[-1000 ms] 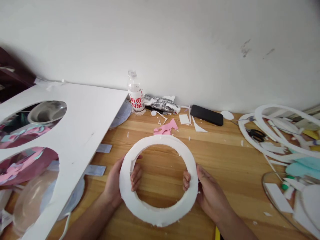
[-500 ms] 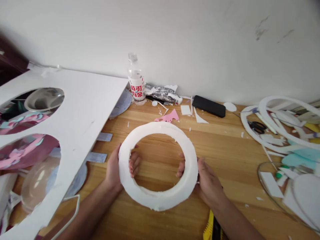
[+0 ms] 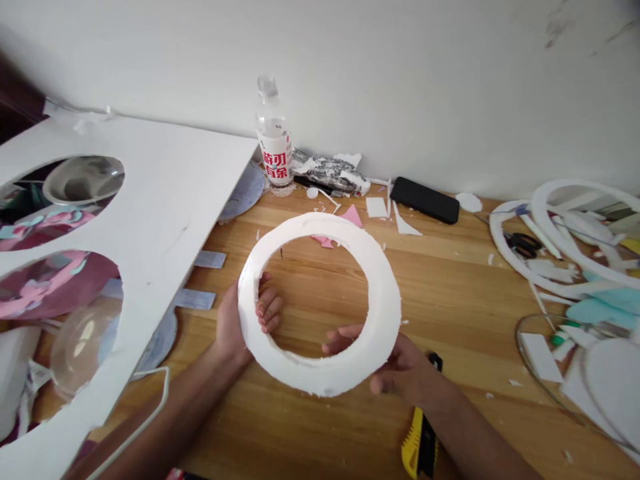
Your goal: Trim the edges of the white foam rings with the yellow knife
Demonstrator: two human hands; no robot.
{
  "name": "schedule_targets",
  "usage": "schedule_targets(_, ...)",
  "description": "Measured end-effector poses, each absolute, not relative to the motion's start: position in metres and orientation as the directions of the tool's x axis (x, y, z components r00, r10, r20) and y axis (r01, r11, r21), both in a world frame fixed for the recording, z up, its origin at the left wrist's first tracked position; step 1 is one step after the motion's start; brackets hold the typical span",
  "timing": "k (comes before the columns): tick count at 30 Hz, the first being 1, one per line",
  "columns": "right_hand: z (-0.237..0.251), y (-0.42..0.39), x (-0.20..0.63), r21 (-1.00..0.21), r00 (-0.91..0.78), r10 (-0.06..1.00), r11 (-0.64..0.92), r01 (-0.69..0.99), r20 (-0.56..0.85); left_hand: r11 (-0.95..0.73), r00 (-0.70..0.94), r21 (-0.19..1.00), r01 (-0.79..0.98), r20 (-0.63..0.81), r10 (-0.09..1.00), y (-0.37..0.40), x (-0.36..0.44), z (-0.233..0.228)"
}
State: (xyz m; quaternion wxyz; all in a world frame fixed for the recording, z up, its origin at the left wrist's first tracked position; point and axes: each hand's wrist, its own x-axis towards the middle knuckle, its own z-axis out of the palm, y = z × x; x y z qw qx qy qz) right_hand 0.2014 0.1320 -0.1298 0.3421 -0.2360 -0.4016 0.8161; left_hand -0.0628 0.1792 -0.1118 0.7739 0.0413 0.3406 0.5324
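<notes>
A white foam ring (image 3: 384, 293) with rough, frayed edges is held up over the wooden table, tilted towards me. My left hand (image 3: 234, 328) grips its left side, the fingers curled through the hole and the palm against the outer rim. At the lower right, my right hand (image 3: 407, 370) has its fingers behind the ring and its thumb apart below the rim. Whether those fingers touch the ring's back is hidden. A yellow and black utility knife (image 3: 414, 443) lies on the table beside my right forearm.
A white board (image 3: 160, 180) with large cut-outs covers the left side. At the back stand a plastic bottle (image 3: 275, 143) and a black phone-like slab (image 3: 425, 200). Thin white rings (image 3: 500, 250), scissors (image 3: 524, 244) and foam scraps lie on the right. Pink scraps (image 3: 351, 215) lie behind the ring.
My right hand has loosened from the ring's right side and slid down to its lower right, thumb away from the rim. My left hand keeps its grip. The view has tilted slightly down.
</notes>
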Motion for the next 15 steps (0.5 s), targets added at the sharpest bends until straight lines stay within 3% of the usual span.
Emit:
schedule_targets(7, -0.133, 0.137, 0.203, -0.841, -0.557, 0.824, -0.371, -0.393, -0.104, 0.432, 0.218, 0.388, -0.814, -0.485, 0.847, 0.179, -0.056, -0.108)
schedule_targets(11, -0.13, 0.139, 0.2, -0.792, -0.444, 0.893, -0.324, -0.517, -0.075, 0.487, 0.298, 0.366, -0.793, -0.464, 0.834, 0.172, -0.053, -0.107)
schedule_targets(15, -0.128, 0.142, 0.198, -0.742, -0.351, 0.933, -0.294, -0.603, -0.084, 0.551, 0.476, 0.544, -0.632, -0.289, 0.831, 0.159, -0.052, -0.118)
